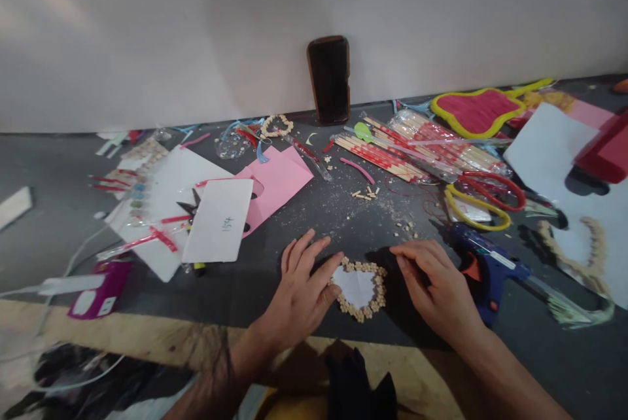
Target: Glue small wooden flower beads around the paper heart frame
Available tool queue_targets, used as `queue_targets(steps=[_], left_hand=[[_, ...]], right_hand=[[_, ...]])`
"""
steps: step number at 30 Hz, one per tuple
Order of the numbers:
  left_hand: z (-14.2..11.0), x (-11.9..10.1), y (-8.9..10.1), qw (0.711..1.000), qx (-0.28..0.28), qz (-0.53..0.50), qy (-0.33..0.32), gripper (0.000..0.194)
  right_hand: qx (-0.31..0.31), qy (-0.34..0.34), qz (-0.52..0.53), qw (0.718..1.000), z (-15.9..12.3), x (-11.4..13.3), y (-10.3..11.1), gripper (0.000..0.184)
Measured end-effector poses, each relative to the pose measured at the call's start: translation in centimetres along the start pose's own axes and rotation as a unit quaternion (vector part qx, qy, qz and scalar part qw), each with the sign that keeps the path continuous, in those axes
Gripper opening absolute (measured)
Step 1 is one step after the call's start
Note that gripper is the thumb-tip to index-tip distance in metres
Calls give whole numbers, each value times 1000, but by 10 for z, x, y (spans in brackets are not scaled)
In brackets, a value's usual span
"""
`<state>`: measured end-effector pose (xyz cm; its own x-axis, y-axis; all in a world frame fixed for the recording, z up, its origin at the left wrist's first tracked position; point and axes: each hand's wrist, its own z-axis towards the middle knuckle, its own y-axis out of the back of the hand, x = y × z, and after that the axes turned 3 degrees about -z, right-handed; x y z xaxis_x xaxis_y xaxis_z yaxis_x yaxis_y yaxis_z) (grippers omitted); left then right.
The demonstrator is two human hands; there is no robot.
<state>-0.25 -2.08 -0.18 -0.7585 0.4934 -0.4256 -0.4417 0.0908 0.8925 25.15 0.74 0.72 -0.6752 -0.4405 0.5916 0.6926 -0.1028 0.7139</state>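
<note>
A small heart-shaped piece [360, 309] lies on the dark table, its border made of tiny wooden pieces around a white paper middle. My left hand [301, 289] rests beside it with fingers spread, thumb and index fingertip touching its left edge. To the right of the heart, my right hand [436, 282] hovers with thumb and fingers drawn together; whatever may be between the tips is too small or hidden to make out. A blue glue gun [490, 269] with an orange trigger lies just right of that hand. Small wooden bits [406, 229] are scattered beyond it.
A phone [330, 80] leans upright against the wall. Red and yellow handled scissors [483, 197] and bundled sticks [383, 152] lie at right. Pink paper [279, 184], a white card [218, 220] and a purple box [101, 289] with a white cable are at left.
</note>
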Motion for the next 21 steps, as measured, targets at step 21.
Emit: queue_targets(steps=[21], left_hand=[[8, -2, -4, 994, -1, 81, -67, 45]], right_hand=[[62, 17, -119, 991, -18, 24, -4, 19]])
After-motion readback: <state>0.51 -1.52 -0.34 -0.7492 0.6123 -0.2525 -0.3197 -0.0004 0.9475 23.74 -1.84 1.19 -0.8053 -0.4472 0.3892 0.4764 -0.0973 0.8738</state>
